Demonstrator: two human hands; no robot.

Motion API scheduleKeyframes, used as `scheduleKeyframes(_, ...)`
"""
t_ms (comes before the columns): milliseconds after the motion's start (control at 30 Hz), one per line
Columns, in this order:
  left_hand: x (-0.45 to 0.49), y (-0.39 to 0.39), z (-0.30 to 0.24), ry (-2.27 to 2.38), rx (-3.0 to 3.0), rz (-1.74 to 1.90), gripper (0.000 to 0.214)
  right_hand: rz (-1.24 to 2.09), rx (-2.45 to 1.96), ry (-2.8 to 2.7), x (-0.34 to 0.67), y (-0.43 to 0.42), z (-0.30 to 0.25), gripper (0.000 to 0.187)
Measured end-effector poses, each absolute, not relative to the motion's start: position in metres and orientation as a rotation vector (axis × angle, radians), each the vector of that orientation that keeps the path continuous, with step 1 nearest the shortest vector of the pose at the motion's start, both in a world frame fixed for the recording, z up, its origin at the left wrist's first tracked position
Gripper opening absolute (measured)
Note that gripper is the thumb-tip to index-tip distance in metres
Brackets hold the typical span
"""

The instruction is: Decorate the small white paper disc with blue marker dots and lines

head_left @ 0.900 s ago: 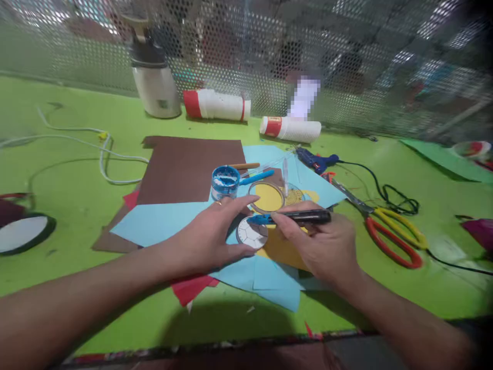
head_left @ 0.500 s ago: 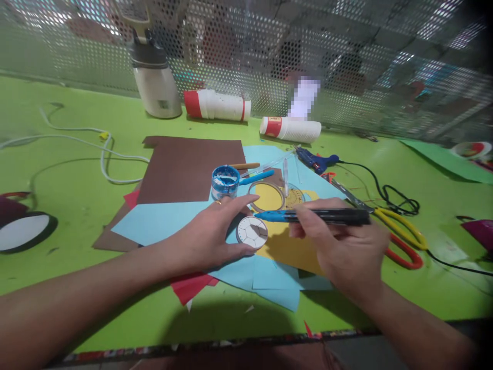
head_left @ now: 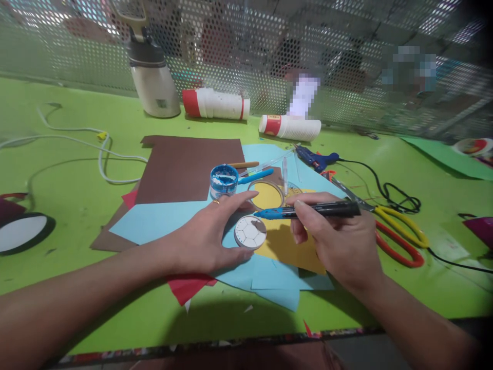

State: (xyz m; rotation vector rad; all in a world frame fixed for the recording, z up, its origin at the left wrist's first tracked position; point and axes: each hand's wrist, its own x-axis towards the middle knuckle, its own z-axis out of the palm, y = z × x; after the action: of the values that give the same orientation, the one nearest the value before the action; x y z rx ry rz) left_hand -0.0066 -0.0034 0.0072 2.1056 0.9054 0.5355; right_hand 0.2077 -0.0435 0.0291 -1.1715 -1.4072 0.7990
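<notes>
My left hand curves round a small white disc drawn with black lines like a football. Its thumb presses the disc's near edge, the forefinger reaches past the far side, and the other fingers are partly hidden. In my right hand is a marker pen with a blue front end and a dark barrel. The pen lies nearly level, its tip just above the disc's far edge; whether it touches cannot be told. Under the disc are light blue paper and yellow paper.
Behind the disc stand an open blue paint jar and a ring. Scissors and a blue glue gun lie right, with a black cord. Brown paper, stacked paper cups and a spray bottle are farther back.
The pen and my right hand have shifted slightly left, and the barrel sits lower in the grip. The shadow on the disc has moved toward its right edge. My left hand stays nearly still.
</notes>
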Motion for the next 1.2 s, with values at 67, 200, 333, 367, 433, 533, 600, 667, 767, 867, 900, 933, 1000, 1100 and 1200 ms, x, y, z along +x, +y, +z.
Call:
scheduleKeyframes(67, -0.007, -0.003, 0.009, 0.88, 2.042, 0.529, 0.086, 0.885, -1.179, -1.398, 0.209, -0.042, 0.03, 0.008)
scheduleKeyframes(200, -0.005, -0.002, 0.011, 0.928, 1.956, 0.547, 0.086, 1.024, -1.155, -1.413, 0.213, -0.041, 0.03, 0.009)
scheduleKeyframes(333, -0.003, -0.001, 0.006, 0.997, 1.939, 0.564, 0.086, 1.09, -1.121, -1.403, 0.213, -0.044, 0.029, 0.011)
scheduleKeyframes(367, -0.003, -0.001, 0.005, 1.001, 1.944, 0.562, 0.086, 1.07, -1.139, -1.401, 0.213, -0.044, 0.029, 0.01)
scheduleKeyframes(433, -0.004, 0.0, 0.003, 0.99, 1.961, 0.564, 0.087, 1.002, -1.195, -1.426, 0.21, -0.045, 0.028, 0.006)
scheduleKeyframes(533, -0.004, 0.001, 0.001, 0.972, 1.976, 0.561, 0.087, 0.895, -1.248, -1.522, 0.207, -0.045, 0.025, 0.006)
scheduleKeyframes(600, -0.004, 0.0, 0.002, 0.969, 1.97, 0.56, 0.086, 0.838, -1.26, -1.583, 0.205, -0.045, 0.022, 0.008)
scheduleKeyframes(667, -0.004, -0.001, 0.002, 0.964, 1.969, 0.558, 0.084, 0.785, -1.268, -1.616, 0.204, -0.045, 0.02, 0.008)
scheduleKeyframes(767, -0.004, -0.001, 0.002, 0.957, 1.989, 0.558, 0.083, 0.737, -1.268, -1.63, 0.204, -0.045, 0.02, 0.008)
scheduleKeyframes(867, -0.004, -0.001, 0.002, 0.961, 2.003, 0.56, 0.084, 0.733, -1.275, -1.633, 0.204, -0.045, 0.02, 0.007)
scheduleKeyframes(900, -0.004, -0.001, 0.002, 0.965, 2.005, 0.559, 0.084, 0.734, -1.277, -1.634, 0.204, -0.045, 0.02, 0.007)
scheduleKeyframes(933, -0.004, -0.001, 0.002, 0.967, 2.006, 0.557, 0.084, 0.732, -1.277, -1.636, 0.204, -0.045, 0.02, 0.007)
scheduleKeyframes(1000, -0.003, -0.001, 0.003, 0.973, 2.006, 0.553, 0.083, 0.725, -1.278, -1.644, 0.205, -0.045, 0.019, 0.008)
scheduleKeyframes(1100, -0.003, -0.001, 0.004, 0.973, 2.012, 0.558, 0.083, 0.722, -1.284, -1.654, 0.205, -0.045, 0.018, 0.008)
scheduleKeyframes(1200, -0.003, -0.001, 0.004, 0.974, 2.025, 0.567, 0.083, 0.73, -1.286, -1.655, 0.205, -0.044, 0.018, 0.009)
